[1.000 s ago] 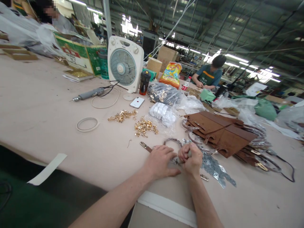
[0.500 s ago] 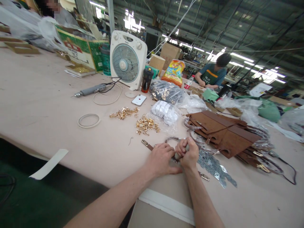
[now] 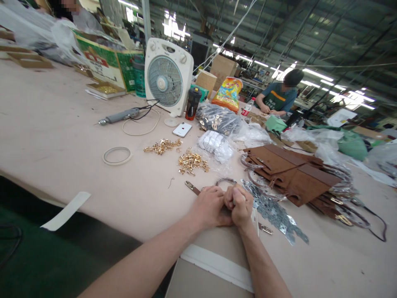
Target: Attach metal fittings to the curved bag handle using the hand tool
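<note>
A: Entry, near field. What are the hands doing?

B: The left hand (image 3: 208,207) and the right hand (image 3: 238,205) are pressing together at the table's (image 3: 62,136) near edge, knuckles touching. Both are clenching into fists around a brown strap (image 3: 192,188). Whether a tool is sitting inside the right fist, I cannot tell.

A: Where is the strap lying?

B: Its gold-tipped end is sticking out at 10 o'clock from the left hand, flat on the table. A loop of it is arching at 12 o'clock just beyond the knuckles.

A: Beside the hands?

B: Silver metal plates (image 3: 276,213) are spreading at 3 o'clock, just beside the right hand.

A: Middle field?

B: Gold fittings (image 3: 190,162) are lying in a loose heap at 11 o'clock, and a tape ring (image 3: 117,156) is lying well apart at 10 o'clock. Brown leather pieces (image 3: 291,176) are stacking up at 2 o'clock.

A: Far field?

B: A white phone (image 3: 182,129), a dark bottle (image 3: 192,103) and a white fan (image 3: 168,81) are standing toward 11 o'clock. A co-worker (image 3: 277,99) is sitting at 1 o'clock, bending over the table.
</note>
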{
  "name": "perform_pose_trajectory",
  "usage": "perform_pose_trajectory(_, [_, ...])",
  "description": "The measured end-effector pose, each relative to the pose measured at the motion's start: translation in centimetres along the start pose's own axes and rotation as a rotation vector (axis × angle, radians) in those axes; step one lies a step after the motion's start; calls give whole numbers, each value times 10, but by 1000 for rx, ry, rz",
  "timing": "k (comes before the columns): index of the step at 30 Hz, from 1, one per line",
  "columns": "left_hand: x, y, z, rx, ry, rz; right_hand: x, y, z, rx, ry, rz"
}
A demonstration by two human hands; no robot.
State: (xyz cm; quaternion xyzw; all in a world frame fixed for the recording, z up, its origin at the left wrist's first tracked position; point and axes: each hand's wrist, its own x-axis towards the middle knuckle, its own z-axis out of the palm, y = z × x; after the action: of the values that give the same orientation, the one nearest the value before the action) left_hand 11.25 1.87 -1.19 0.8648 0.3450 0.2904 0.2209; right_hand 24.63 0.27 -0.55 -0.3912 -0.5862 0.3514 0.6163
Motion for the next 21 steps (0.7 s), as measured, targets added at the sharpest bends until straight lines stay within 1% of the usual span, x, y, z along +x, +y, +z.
perform_pose_trajectory(2, [0, 1, -1, -8, -11, -1, -3, -1, 0, -27, 1, -47])
perform_pose_trajectory(3, [0, 1, -1, -8, -9, 0, -3, -2, -1, 0, 10, -48])
perform_pose_trajectory(6, [-1, 1, -1, -2, 16, 9, -1, -11, -7, 222, 93, -12])
perform_pose_trajectory(8, [-2, 0, 0, 3, 23, 20, -1, -19, -11, 348, 166, -47])
perform_pose_trajectory(10, [-2, 0, 1, 10, 26, 26, -3, -23, -12, 386, 181, -103])
perform_pose_trajectory(12, [-2, 0, 1, 17, 26, 24, -9, -24, -10, 353, 123, -100])
perform_pose_trajectory(15, [-1, -1, 1, 24, 15, 19, -18, -18, -4, 196, 39, -85])
perform_pose_trajectory(19, [-1, -1, 2, 26, 1, 23, -22, -8, 3, -29, 33, -153])
perform_pose_trajectory(21, [-1, -1, 3, 23, 10, 18, -20, -4, 5, -122, 26, -161])
